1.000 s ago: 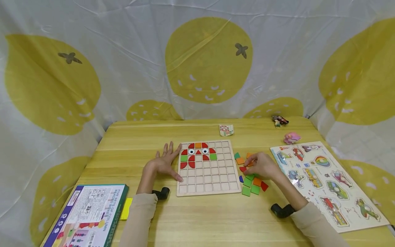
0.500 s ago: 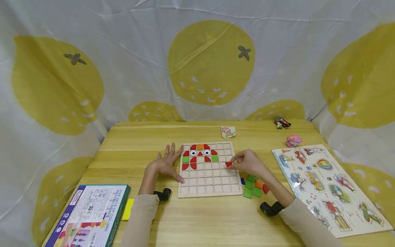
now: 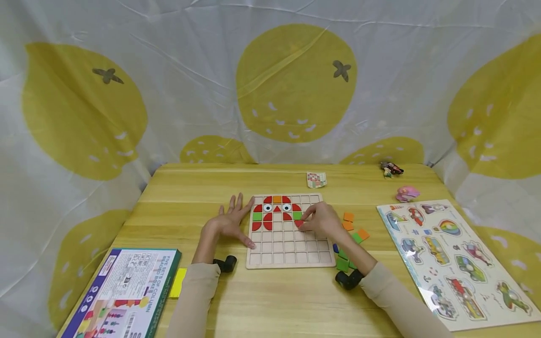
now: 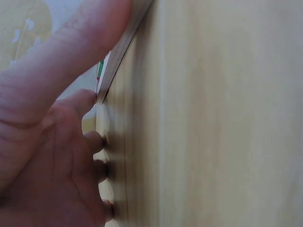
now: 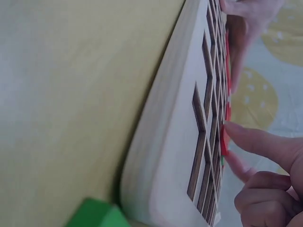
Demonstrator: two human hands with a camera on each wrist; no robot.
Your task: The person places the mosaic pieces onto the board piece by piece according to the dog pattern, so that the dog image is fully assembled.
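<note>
A grid board (image 3: 291, 259) sits mid-table (image 3: 270, 300), tiles (image 3: 276, 209) in its far-left squares, a person's left hand (image 3: 229, 225) at its left edge and the right hand (image 3: 322, 220) over its right side. Loose tiles (image 3: 343, 264) lie to the right, between board and picture puzzle (image 3: 448, 253); a small card (image 3: 316, 180) rests behind the board. A box (image 3: 131, 281) (just left of the left sleeve (image 3: 192, 295)) lies front left.

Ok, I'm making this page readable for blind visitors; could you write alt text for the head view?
A person's right hand pinches a red tile at a gridded wooden board partly filled with coloured tiles; the left hand lies spread at the board's left edge. A printed box lies at left, a picture puzzle at right.
</note>
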